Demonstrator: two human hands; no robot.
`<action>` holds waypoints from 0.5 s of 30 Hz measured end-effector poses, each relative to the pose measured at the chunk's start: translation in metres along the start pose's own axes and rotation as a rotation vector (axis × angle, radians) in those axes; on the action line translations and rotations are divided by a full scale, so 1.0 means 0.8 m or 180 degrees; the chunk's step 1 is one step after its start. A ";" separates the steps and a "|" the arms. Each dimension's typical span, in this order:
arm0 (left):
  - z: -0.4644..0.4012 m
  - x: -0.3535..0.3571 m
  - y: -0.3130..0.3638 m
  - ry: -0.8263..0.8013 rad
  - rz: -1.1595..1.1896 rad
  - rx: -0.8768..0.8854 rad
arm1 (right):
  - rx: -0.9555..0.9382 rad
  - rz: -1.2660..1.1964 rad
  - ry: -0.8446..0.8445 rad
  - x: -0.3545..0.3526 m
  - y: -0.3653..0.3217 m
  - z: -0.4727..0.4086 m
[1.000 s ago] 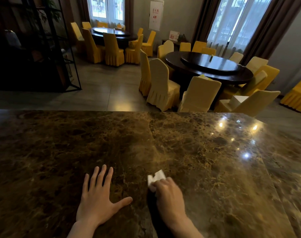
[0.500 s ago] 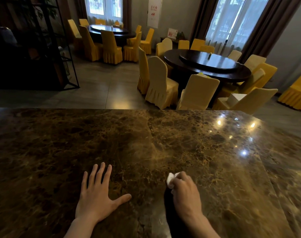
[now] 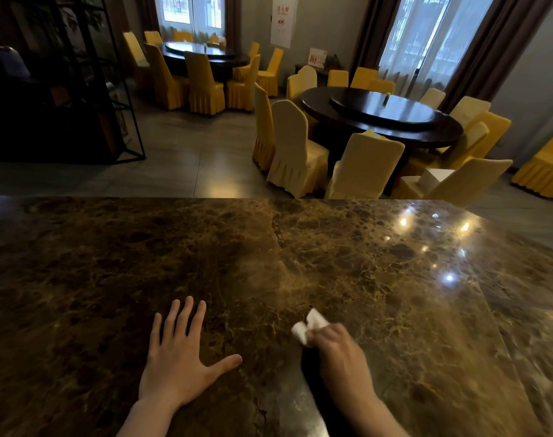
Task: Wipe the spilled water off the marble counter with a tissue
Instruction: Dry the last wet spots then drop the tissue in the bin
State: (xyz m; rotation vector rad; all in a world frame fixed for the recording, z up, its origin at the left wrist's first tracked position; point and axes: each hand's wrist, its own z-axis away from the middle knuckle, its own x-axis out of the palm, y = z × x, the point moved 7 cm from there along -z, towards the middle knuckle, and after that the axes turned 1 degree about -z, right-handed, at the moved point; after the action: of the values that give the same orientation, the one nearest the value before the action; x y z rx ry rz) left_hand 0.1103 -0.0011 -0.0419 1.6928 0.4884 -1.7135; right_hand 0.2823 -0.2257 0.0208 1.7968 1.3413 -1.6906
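A dark brown marble counter [image 3: 300, 253] fills the lower half of the head view. My right hand [image 3: 341, 354] presses a crumpled white tissue [image 3: 306, 326] onto the counter near its front, fingers closed around it. A paler, hazy streak runs up the marble just above the tissue; I cannot make out distinct water drops. My left hand [image 3: 177, 354] lies flat on the counter to the left of the tissue, palm down, fingers spread, holding nothing.
Beyond the counter's far edge lies a dining room: a round dark table [image 3: 382, 118] ringed by yellow-covered chairs [image 3: 294, 152], a second such table [image 3: 202, 55] farther back, and a black metal shelf frame [image 3: 89, 89] at left. Ceiling lights glint on the counter's right part.
My right hand with the tissue swept to the right and has come back a little leftward; the tissue now sticks out more from the fingers. My left hand stayed flat in place.
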 end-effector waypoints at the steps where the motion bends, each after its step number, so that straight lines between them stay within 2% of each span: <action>1: 0.000 0.000 0.001 -0.0009 -0.0010 -0.0002 | 0.0295 0.0069 0.0073 -0.006 0.021 -0.011; 3: 0.000 -0.002 0.002 0.0000 0.0012 0.0009 | 0.0666 0.0135 0.0179 -0.012 0.041 -0.027; 5: 0.001 -0.003 0.002 -0.0007 0.0041 0.0015 | 0.0631 0.0155 0.0248 -0.004 0.025 -0.035; 10: 0.000 -0.002 0.002 -0.0047 -0.0045 -0.0007 | -0.0477 -0.0264 -0.0228 0.043 -0.078 -0.001; 12: 0.000 -0.002 0.003 -0.0043 -0.0061 -0.0010 | -0.0819 -0.0315 -0.0369 0.042 -0.083 0.016; 13: 0.000 -0.003 0.003 -0.0038 -0.0037 -0.0003 | -0.0815 -0.0356 -0.0385 0.037 -0.071 0.017; 15: 0.001 -0.004 0.003 -0.0034 0.0001 0.0010 | -0.0363 -0.0322 -0.0223 0.017 -0.024 0.007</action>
State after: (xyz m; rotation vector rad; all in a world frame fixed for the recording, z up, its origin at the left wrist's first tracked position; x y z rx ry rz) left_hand 0.1115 -0.0029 -0.0383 1.6849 0.4810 -1.7231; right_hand 0.2618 -0.2147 0.0141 1.6173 1.4894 -1.6747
